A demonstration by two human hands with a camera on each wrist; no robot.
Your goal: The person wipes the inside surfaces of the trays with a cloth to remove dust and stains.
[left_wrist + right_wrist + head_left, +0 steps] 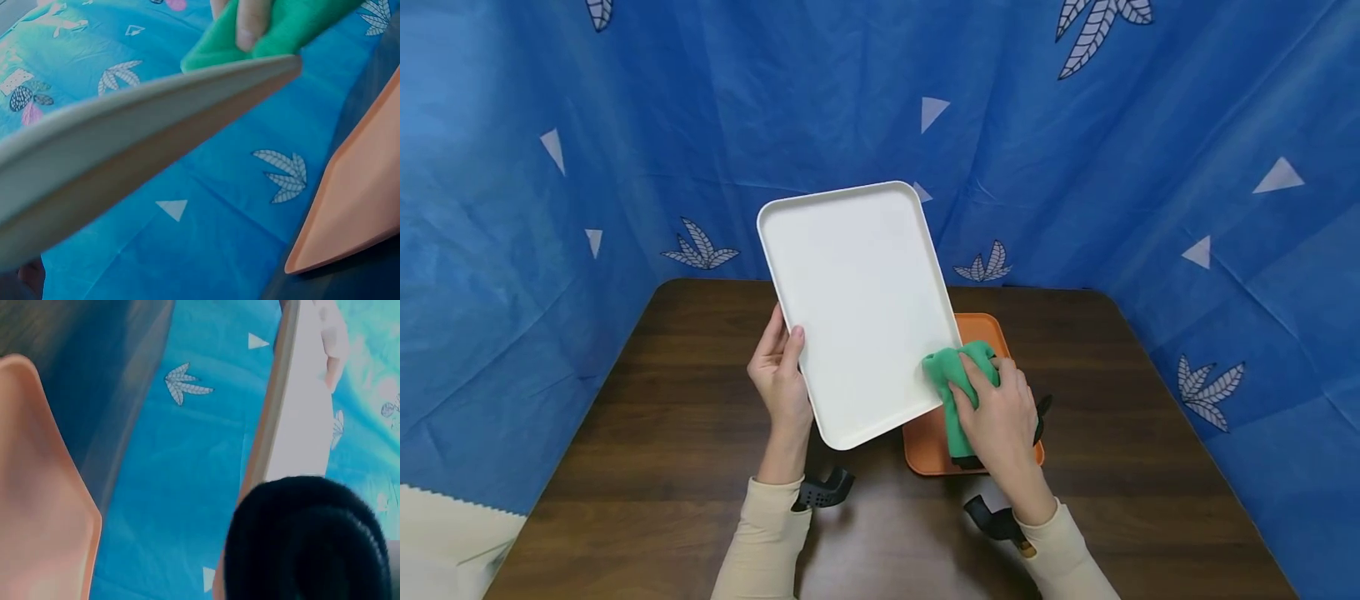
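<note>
A white rectangular tray (pixel 857 308) is held up, tilted, above the table. My left hand (pixel 781 379) grips its left edge, thumb on the inner face and fingers behind. At the tray's lower right corner, my right hand (pixel 1003 421) holds a bunched green cloth (pixel 949 371) against the rim. In the left wrist view the tray (pixel 125 131) appears edge-on, with the green cloth (pixel 300 25) and fingertips at its far end. The right wrist view shows the tray (pixel 300 406) with left-hand fingers (pixel 334 337) on it; a dark fuzzy shape covers its lower part.
An orange tray (pixel 928 437) lies on the brown wooden table (pixel 662 433), beneath the right hand and cloth. Blue patterned curtain (pixel 850 100) hangs behind the table and along both sides. Black wrist mounts (pixel 827 490) stick out inward from both sleeves.
</note>
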